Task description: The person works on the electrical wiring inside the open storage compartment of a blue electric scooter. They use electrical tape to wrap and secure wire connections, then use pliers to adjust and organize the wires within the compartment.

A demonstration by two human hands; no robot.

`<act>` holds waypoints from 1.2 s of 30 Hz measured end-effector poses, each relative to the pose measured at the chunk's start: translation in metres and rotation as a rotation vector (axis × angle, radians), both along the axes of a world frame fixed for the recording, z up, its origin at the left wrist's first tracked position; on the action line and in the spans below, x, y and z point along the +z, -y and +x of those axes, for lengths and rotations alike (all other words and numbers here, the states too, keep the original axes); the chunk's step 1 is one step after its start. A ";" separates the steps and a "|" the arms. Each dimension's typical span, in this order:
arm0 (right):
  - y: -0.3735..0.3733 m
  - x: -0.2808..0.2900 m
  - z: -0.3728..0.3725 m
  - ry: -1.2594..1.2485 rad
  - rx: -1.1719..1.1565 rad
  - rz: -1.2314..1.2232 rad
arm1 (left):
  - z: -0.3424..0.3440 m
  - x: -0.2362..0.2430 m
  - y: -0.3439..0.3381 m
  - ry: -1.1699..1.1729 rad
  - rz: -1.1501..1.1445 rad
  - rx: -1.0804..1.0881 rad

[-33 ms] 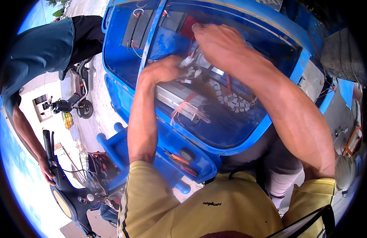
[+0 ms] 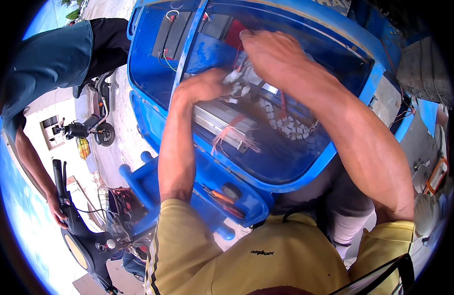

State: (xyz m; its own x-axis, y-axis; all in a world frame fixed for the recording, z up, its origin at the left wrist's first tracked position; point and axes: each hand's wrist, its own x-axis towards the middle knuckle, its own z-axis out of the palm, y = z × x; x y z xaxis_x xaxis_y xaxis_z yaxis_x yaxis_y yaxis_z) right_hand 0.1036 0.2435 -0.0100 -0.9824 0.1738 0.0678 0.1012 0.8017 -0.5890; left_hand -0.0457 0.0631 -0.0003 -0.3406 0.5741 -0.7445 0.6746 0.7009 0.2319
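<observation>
My left hand [image 2: 203, 86] reaches into a blue metal compartment [image 2: 305, 186], curled beside a cluster of white plug connectors [image 2: 233, 77]. Its fingertips are blurred, and what they grip is hidden. Higher up and to the right, my right hand [image 2: 272, 48] is closed with its knuckles up; its fingers fold out of sight. A thin red wire [image 2: 237, 55] runs up towards its fingertips. Below my hands lies a finned silver metal box [image 2: 221, 129] with pinkish string [image 2: 232, 136] tied round it. A curved row of more white connectors [image 2: 286, 127] rests to its right.
Dark batteries [image 2: 172, 37] with cables stand in the compartment's far left, beyond a blue crossbar [image 2: 188, 46]. Pliers with orange handles [image 2: 221, 196] lie in a blue tray near me. At left, another person's hand [image 2: 57, 216] rests by a handlebar; a scooter [image 2: 92, 123] stands behind.
</observation>
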 end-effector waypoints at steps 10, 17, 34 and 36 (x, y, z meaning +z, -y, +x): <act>-0.001 -0.010 0.002 0.038 -0.030 0.012 | -0.004 -0.014 0.011 0.010 0.139 0.084; -0.005 -0.007 0.000 0.091 -0.011 0.003 | 0.015 -0.003 0.014 -0.108 0.222 0.131; -0.013 0.001 -0.009 0.158 -0.103 -0.116 | 0.010 -0.005 0.016 0.035 0.547 0.005; -0.012 0.007 -0.009 0.211 -0.090 -0.123 | 0.010 -0.001 0.016 0.128 0.563 0.123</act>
State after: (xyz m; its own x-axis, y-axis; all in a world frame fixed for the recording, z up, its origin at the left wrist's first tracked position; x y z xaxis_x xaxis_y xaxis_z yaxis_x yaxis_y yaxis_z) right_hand 0.0944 0.2558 -0.0032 -0.9527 0.2558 -0.1640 0.3001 0.7078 -0.6395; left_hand -0.0358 0.0466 -0.0014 -0.3569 0.8549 -0.3764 0.5383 0.5176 0.6651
